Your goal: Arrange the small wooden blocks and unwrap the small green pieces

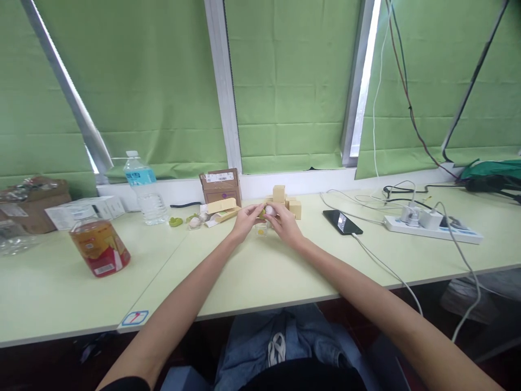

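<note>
My left hand [246, 221] is closed, its fingertips pinching a small green piece [261, 214]. Right beside it, the closed fingers of my right hand [286, 224] grip a small whitish ball [269, 210]. The two pieces are close together; whether they are joined I cannot make out. Just below my fingers is a small clear box [261, 232] with something yellow in it. Behind my right hand several small tan cartons [279, 193] are stacked. To the left of my left hand lie an opened tan carton [222, 206], whitish lumps [194, 222] and a curled green piece [176, 221].
A brown cardboard box [222, 187] leans by the wall. On the left stand a water bottle [146, 190] and a bottle of amber drink [100, 247]. To the right are a phone [342, 222] on a cable and a white power strip [433, 231] with plugs and loose wires.
</note>
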### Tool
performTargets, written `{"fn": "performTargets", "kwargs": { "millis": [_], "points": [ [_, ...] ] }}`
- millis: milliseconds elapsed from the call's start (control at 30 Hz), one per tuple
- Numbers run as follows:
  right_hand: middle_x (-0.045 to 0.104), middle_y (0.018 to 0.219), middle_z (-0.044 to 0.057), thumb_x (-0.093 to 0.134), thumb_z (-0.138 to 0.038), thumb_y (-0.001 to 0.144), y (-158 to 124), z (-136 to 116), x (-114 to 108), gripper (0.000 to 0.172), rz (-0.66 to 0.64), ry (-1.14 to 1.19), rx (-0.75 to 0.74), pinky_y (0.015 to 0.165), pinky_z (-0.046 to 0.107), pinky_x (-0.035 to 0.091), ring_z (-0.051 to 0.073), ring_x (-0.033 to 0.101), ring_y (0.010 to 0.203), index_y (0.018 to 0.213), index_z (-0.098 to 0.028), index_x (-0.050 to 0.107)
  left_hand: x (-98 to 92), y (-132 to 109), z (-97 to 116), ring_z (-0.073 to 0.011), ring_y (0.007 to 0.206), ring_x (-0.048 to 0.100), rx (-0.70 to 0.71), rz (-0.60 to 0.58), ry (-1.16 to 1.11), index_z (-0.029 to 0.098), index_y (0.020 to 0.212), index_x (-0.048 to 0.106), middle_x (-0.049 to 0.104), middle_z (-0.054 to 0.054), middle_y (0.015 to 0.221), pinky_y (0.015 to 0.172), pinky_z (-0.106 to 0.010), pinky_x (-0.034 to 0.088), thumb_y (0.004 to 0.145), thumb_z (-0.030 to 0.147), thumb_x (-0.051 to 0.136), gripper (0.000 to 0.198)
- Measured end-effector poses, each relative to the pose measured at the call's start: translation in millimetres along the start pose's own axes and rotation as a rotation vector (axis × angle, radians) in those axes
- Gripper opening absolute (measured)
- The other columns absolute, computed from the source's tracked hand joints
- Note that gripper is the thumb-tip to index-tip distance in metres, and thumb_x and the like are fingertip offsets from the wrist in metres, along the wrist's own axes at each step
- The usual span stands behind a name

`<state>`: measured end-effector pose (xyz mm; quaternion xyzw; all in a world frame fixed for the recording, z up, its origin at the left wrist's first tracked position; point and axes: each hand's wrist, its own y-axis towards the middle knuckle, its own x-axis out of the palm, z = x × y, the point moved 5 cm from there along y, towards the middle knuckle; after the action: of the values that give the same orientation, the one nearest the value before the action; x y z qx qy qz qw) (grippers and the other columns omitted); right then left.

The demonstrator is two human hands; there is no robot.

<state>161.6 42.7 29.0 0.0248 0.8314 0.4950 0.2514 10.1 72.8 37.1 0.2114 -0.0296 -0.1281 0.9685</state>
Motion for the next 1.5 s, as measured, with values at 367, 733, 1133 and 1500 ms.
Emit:
{"fn": "performTargets", "kwargs": {
  "millis": [367, 733, 1133, 1500],
  "points": [
    [0.062, 0.124, 0.014, 0.061, -0.047, 0.105, 0, 10, -2, 0.039, 0.116, -0.113, -0.045, 0.104, 0.047, 0.056, 0.03, 0.063, 0.117, 0.136, -0.025, 0.071, -24.5, 3, 3, -0.0201, 0.086, 0.07, 0.024, 0.259, 0.236, 0.015, 0.114, 0.078, 0.078, -0.01, 0.102, 0.076, -0.03, 0.058, 0.08, 0.047, 0.081, 0.047],
    [0.068, 0.13, 0.014, 0.06, -0.031, 0.104, -2, 28, 12, 0.036, -0.034, -0.001, -0.004, 0.099, 0.043, 0.059, 0.027, 0.067, 0.117, 0.138, -0.021, 0.067, -26.3, -7, -9, -0.0213, 0.083, 0.067, -0.024, -0.081, 0.6, 0.016, 0.095, 0.084, 0.079, -0.007, 0.091, 0.079, -0.029, 0.05, 0.077, 0.037, 0.067, 0.032],
    [0.075, 0.122, 0.011, 0.067, -0.014, 0.089, -4, 14, 13, 0.039, -0.264, -0.235, 0.033, 0.101, 0.039, 0.054, 0.027, 0.069, 0.113, 0.127, -0.018, 0.075, -37.1, -3, -24, -0.013, 0.058, 0.057, -0.193, 0.037, 0.377, 0.015, 0.079, 0.067, 0.064, -0.002, 0.072, 0.053, -0.025, 0.041, 0.079, 0.057, 0.078, 0.042],
    [0.074, 0.12, 0.011, 0.061, -0.021, 0.098, -4, 8, 8, 0.031, -0.201, -0.237, -0.023, 0.102, 0.041, 0.055, 0.026, 0.069, 0.113, 0.125, -0.019, 0.076, -32.4, 2, -25, -0.015, 0.062, 0.066, -0.245, 0.051, 0.125, 0.014, 0.082, 0.067, 0.067, -0.005, 0.074, 0.059, -0.027, 0.051, 0.073, 0.07, 0.086, 0.06]
  ]
}}
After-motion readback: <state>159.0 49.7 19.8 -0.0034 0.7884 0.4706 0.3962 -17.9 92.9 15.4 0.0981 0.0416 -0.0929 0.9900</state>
